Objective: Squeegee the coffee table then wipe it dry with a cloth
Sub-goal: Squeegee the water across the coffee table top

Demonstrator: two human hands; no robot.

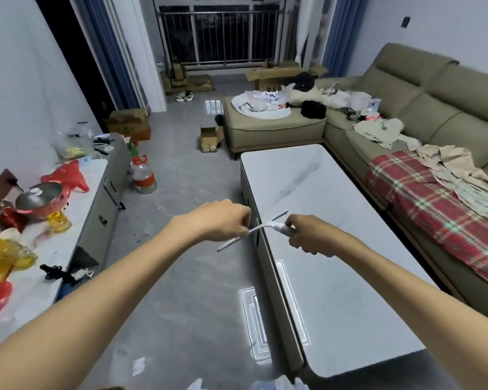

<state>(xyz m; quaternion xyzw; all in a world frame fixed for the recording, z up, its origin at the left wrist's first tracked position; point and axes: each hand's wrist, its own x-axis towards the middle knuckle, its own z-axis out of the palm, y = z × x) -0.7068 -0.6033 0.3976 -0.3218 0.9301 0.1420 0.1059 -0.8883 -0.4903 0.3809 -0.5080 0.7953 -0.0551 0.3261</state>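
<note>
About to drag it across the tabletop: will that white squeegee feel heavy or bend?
Probably light: the squeegee looks thin, held aloft by the right hand at its handle. Its blade runs straight where the left hand pinches it, so likely stiff. On the glossy coffee table it should glide.

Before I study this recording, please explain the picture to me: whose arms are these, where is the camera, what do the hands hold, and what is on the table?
There is no machine: a person wears one wide camera on the head, looking forward and down, so the two bare arms are the person's own. The right hand grips the handle of a white squeegee; the left hand seems to pinch its blade. They hover at the left edge of the coffee table, whose pale top shows a light's reflection.
</note>
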